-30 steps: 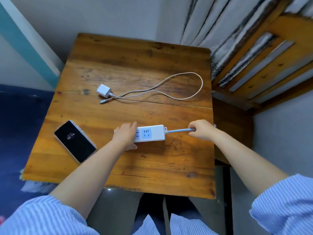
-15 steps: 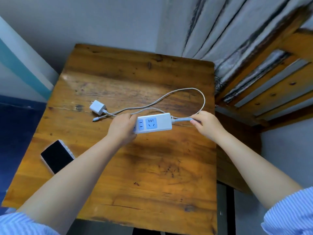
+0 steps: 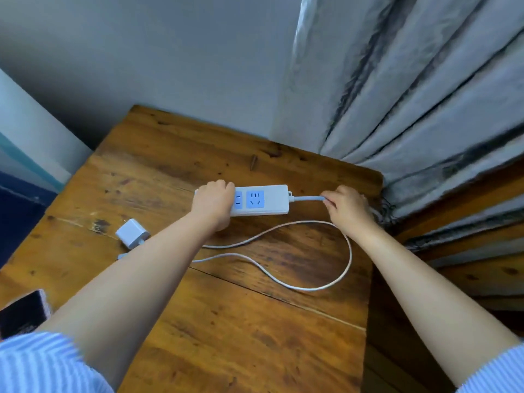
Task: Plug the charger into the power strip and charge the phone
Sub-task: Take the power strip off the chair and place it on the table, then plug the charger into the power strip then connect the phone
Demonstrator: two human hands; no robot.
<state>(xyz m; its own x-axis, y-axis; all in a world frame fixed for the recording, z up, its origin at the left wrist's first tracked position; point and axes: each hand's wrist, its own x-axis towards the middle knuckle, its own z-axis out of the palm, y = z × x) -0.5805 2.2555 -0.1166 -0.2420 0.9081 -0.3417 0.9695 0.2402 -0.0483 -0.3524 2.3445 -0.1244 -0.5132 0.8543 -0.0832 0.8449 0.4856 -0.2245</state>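
A white power strip (image 3: 266, 200) with blue sockets lies toward the back of the wooden table (image 3: 226, 330). My left hand (image 3: 213, 204) grips its left end and hides part of it. My right hand (image 3: 348, 209) holds the strip's grey cord (image 3: 307, 198) just right of the strip. A white charger block (image 3: 131, 233) lies to the left, prongs up. Its white cable (image 3: 317, 287) loops across the table in front of the strip, partly under my left forearm. The dark phone (image 3: 24, 312) shows at the left edge, partly cut off.
Grey curtains (image 3: 397, 95) hang at the back right, close to the table's corner. A wooden frame (image 3: 467, 268) stands to the right of the table. A grey wall runs behind the table.
Both hands have carried the power strip from the table's near middle over the charger cable to the back. The view has shifted, so the phone sits at the left edge.
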